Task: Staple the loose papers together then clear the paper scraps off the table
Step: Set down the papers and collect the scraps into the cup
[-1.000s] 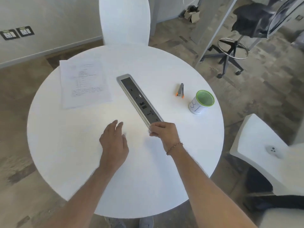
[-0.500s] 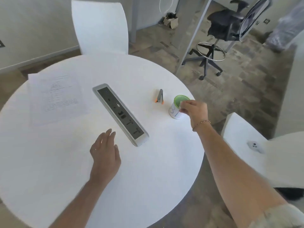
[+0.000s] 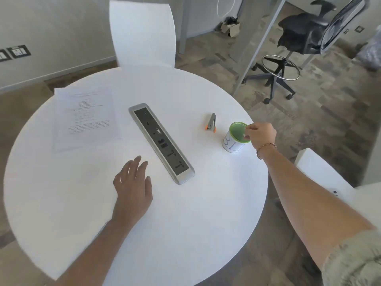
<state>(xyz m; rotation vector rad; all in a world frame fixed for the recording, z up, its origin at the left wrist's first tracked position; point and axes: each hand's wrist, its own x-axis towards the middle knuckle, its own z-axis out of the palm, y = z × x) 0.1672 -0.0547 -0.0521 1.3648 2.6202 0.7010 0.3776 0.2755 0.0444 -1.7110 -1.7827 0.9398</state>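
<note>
Left hand (image 3: 133,183) lies palm down on the white bench (image 3: 185,223), fingers loosely spread and holding nothing, just short of the near end of the grey socket strip (image 3: 161,142). Beyond it, toward the far left of the bench, the stack of printed papers (image 3: 86,117) lies flat, its long axis running away from the person; whether it is stapled cannot be told from here. The socket strip runs diagonally across the middle of the bench, and past it, further right, the small grey stapler (image 3: 211,123) with orange ends lies by itself, well apart from the papers and just beside the green-rimmed cup (image 3: 235,141).

At the right, the right hand (image 3: 260,134) hovers over the cup's rim, thumb and forefinger pinched together above the opening; a pale speck seems to sit between the fingertips, probably a paper scrap, though it is too small to be sure. The right forearm reaches out across the bench edge, wrist bent downward, a chain bracelet (image 3: 266,148) at the wrist.

The coming move likely turns on that pinch sitting directly over the cup mouth: loosening the fingers should drop whatever is held straight in. No other scraps can be made out on the white surface. The right hand is much the nearer to the cup and stapler, the left to the papers.
</note>
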